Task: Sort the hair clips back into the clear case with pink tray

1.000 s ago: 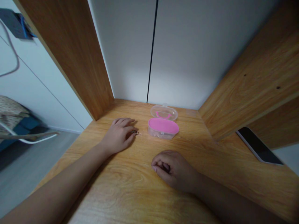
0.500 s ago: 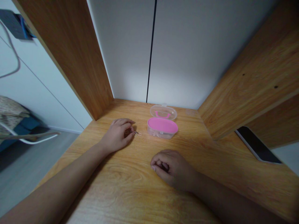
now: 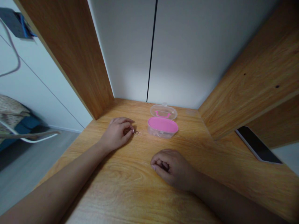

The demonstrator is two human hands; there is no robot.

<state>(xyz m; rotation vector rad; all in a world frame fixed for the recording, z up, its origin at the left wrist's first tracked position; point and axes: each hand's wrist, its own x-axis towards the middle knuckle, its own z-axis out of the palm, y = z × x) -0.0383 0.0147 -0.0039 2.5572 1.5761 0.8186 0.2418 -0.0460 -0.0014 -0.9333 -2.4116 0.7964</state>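
Note:
My left hand (image 3: 119, 132) rests on the table with its fingers bent, thumb and index finger brought together. At their tips sits a small dark loop (image 3: 136, 133), like a thin elastic band. Faint pale strands lie beside it, too small to make out. To the right stands a clear oval box (image 3: 161, 133) with a pink inner surface (image 3: 163, 125). Its transparent lid (image 3: 173, 112), with a pink handle (image 3: 163, 115), lies open behind it. Nearer to me, my right hand (image 3: 174, 169) rests curled in a loose fist, with nothing visible in it.
The wooden table (image 3: 130, 186) ends at a white panel (image 3: 187, 62) at the back. Wooden boards (image 3: 252, 77) rise on the right and left. A phone-like dark slab (image 3: 258, 144) lies at the right. Beyond the left edge are the floor and a cloth-covered item (image 3: 11, 109).
The dark piece at my left fingertips now shows as a round loop instead of a thin line. My left fingers have shifted slightly. My right hand has not visibly moved.

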